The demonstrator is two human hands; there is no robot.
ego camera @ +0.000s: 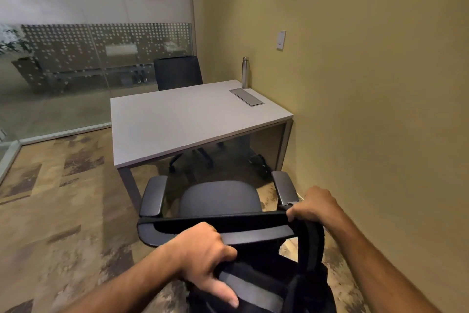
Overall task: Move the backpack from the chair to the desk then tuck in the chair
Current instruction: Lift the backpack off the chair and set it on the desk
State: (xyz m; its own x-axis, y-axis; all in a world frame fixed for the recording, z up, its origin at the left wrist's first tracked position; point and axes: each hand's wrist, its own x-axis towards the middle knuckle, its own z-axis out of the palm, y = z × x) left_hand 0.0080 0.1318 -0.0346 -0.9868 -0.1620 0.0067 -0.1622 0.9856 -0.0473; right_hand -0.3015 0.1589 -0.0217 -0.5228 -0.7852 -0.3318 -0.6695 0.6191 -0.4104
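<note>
Step in hand: unhooking black backpack [266, 284] from backrest of office chair [218, 201]. Left hand [205, 254] clenched on bag top, right hand [314, 207] fisted around shoulder strap [228, 218]. Backpack hangs behind chair. Next: lift clear, carry over to desk [182, 120].

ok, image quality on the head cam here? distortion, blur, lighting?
Head view: strong wide-angle bowing, with the desk edges and wall lines curved. Light is dim and warm. The black backpack loses detail in shadow under the left hand and right hand. Slight softness on the carpet. No harsh glare. The steel bottle stays readable.
</note>
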